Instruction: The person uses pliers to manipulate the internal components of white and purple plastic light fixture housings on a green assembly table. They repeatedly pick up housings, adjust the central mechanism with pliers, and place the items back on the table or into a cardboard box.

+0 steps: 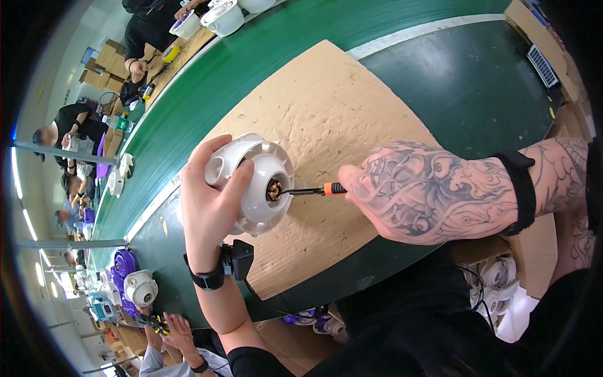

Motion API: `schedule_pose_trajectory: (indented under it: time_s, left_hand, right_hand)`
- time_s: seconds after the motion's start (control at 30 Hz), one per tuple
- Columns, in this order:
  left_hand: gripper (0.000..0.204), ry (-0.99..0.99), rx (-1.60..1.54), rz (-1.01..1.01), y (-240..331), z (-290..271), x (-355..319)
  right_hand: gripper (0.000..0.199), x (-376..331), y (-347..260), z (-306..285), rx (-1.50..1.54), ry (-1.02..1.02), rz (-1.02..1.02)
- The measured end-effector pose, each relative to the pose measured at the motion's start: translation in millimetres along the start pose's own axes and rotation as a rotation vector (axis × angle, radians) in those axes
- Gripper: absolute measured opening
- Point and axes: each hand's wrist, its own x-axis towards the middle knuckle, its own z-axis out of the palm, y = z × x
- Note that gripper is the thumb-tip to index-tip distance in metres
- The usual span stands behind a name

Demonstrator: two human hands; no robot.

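My left hand (217,195) is wrapped round a glossy white plastic housing (257,210), tilted so that its round opening faces right. Copper-coloured motor parts (274,190) show inside that opening. In my right hand (414,191) is a screwdriver (311,191) with a thin dark shaft and an orange-and-black handle; my fist hides most of the handle. Its tip reaches the edge of the opening, at the copper parts. Both hands are above a worn sheet of brown cardboard (339,119).
Beyond the cardboard runs a green conveyor belt (301,47). At left stand purple and white housings (139,288), near a co-worker's hand (179,333) and yellow-black pliers (156,323). A carton of white parts (499,276) sits lower right. Other people work across the belt.
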Motion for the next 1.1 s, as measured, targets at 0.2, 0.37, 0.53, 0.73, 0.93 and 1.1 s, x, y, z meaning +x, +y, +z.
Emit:
schedule_pose_trajectory:
  time_s: [0.2,0.37,0.53,0.73,0.93,1.1]
  left_hand:
    - [0.045,0.008,0.096,0.039,10.3,7.9,-7.5]
    - [0.043,0.03,0.127,0.051,10.8,12.9,-10.1]
    - [0.043,0.022,0.169,0.04,18.9,15.4,-10.8]
    - [0.041,0.051,0.166,0.001,22.0,18.6,-14.5]
    - [0.04,0.077,0.206,0.046,15.9,16.9,-15.2]
    - [0.041,0.043,0.207,0.049,20.2,27.3,-7.7]
  right_hand:
    - [0.031,-1.2,1.9,4.6,0.022,0.024,-0.005]
    - [0.032,-1.5,3.0,8.5,0.03,0.041,-0.024]
    - [0.033,-7.4,4.5,9.8,0.037,0.065,-0.039]
    - [0.034,-11.7,7.2,15.0,0.044,0.102,-0.056]
    - [0.036,-6.1,2.9,22.5,0.064,0.15,-0.072]
    - [0.039,-3.0,9.0,13.6,0.229,-0.015,0.099]
